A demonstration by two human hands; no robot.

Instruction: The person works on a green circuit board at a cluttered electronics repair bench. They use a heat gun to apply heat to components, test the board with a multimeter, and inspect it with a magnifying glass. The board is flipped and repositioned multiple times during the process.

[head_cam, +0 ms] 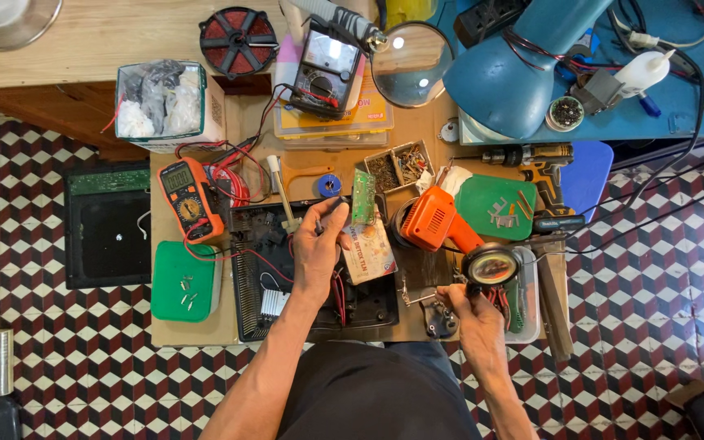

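**Repair desk, seen from above: hands and contents**

- Left hand (318,244): raised over the middle of the desk (205,330), fingers closed on a thin tool at the lower end of a small green circuit board (363,197). The board stands on edge just above the fingertips. Whether the hand also grips the board, I cannot tell.
- Right hand (473,314): near the front edge of the desk, right of centre, fingers curled around a dark handle below a round magnifier (492,266). A small metal clamp stand (417,297) sits just left of it.
- Black open device casing (368,305): under the left forearm, with red wires inside.
- Orange soldering gun (433,222): between the two hands, beside the magnifier.
- Orange multimeter (189,198): towards the left edge, red leads trailing from it.
- Green lid (182,281): front left corner, holding small screws.
- Second green lid (495,205): right side, with metal parts on it.
- Analogue meter (326,67): back edge, centre.
- Large magnifying glass (411,63): back edge, beside a blue lamp (515,77).
- Cordless drill (543,167): right edge.
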